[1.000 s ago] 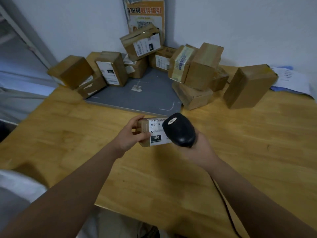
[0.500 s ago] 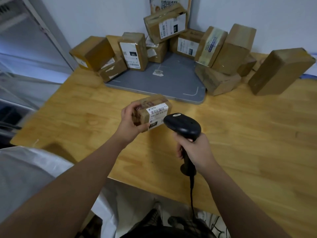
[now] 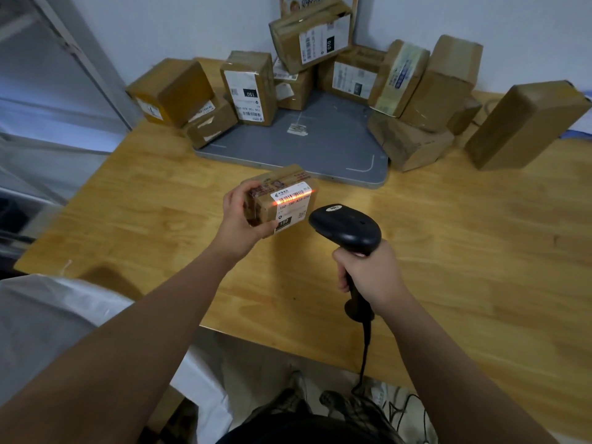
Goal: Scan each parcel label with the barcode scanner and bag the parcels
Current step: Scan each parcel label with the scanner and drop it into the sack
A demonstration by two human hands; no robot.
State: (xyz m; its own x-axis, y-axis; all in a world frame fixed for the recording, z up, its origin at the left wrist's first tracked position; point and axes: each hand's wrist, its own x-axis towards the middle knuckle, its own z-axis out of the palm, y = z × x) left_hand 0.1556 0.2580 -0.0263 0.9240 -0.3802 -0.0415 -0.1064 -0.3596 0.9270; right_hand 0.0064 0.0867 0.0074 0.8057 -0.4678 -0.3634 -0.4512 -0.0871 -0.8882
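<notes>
1. At the far lower left, a pale white sheet of material (image 3: 54,331) lay below the near edge of the wooden surface (image 3: 464,251). What it was could not be told.
2. At the back left of the surface, a cluster of brown cardboard boxes (image 3: 173,88) sat by the wall. One upright box (image 3: 250,88) beside them showed a white label marked "150".
3. Near the middle, the left hand (image 3: 238,219) gripped a small parcel (image 3: 266,206). Its fingers curled over the left end and its thumb lay along the lower edge. The parcel was held over the surface, just in front of a grey mat (image 3: 320,145).
4. The parcel's shipping label (image 3: 293,205) faced up towards the camera. A bright orange-red scan line (image 3: 294,196) ran across its barcode.
5. The grey mat lay flat behind the parcel, with a tilted box (image 3: 310,30) stacked on others at its far edge.
6. Just right of the parcel, the right hand (image 3: 368,274) was wrapped firmly round the handle of a black barcode scanner (image 3: 346,229). The scanner's head pointed at the label, close to it but apart.
7. A black cable (image 3: 363,354) hung from the handle past the near edge of the surface.
8. Further right, a stack of boxes (image 3: 442,78) leaned together at the mat's right corner.
9. At the far right, a large plain box (image 3: 525,123) lay tilted, a little apart from the stack.
</notes>
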